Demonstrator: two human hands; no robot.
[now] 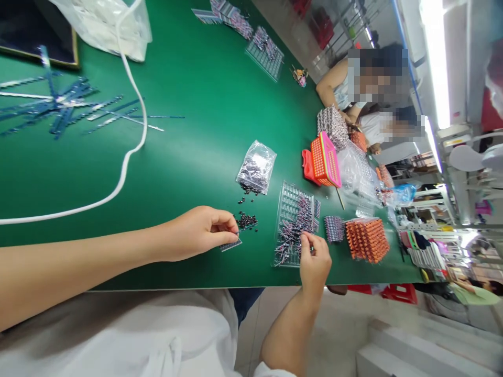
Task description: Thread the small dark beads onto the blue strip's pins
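Observation:
My left hand (208,233) is closed near the table's front edge, thumb and fingers pinched on a small, flat greyish strip (231,245). Just beyond its fingertips lies a loose pile of small dark parts (247,220). A clear zip bag (257,165) of the same dark parts rests behind, some spilling from its mouth. My right hand (316,260) pinches at the near right edge of a clear ribbed tray (288,196). Heaped on that tray are many thin wired parts (294,230) in purple, pink and dark tones. Whatever is between the right fingertips is too small to make out.
Right of the tray stand a block of purple-grey parts (334,229) and an orange stack (367,241). Beyond are an orange-pink basket (325,159) and plastic bags. A white cable (129,152) crosses the left side near blue twisted strips (65,104). Two people sit along the far side.

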